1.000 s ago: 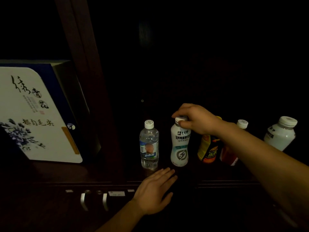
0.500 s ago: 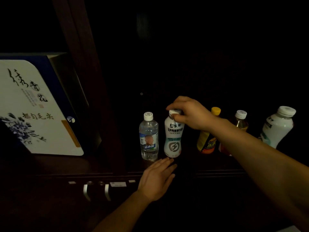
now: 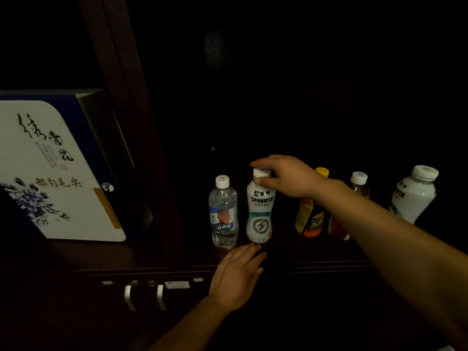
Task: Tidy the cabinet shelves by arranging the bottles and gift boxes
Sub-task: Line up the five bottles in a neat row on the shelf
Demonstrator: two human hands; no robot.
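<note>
The right hand (image 3: 286,177) gripped the cap of the white bottle (image 3: 260,211), which stood just right of the clear bottle (image 3: 223,214). The left hand (image 3: 236,274) lay open and flat on the shelf edge (image 3: 329,264). Three bottles farther right looked unsorted; the gift box (image 3: 53,173) leaned at left.

Our right hand (image 3: 286,177) reaches forward and to the left from the right side, forearm stretched long across the view, fingers curled downward and closed in a pinch grip. Our left hand (image 3: 236,274) comes up from below, palm down, fingers extended and loosely together, lying flat with the fingertips pointing ahead. Both forearms are bare.
</note>
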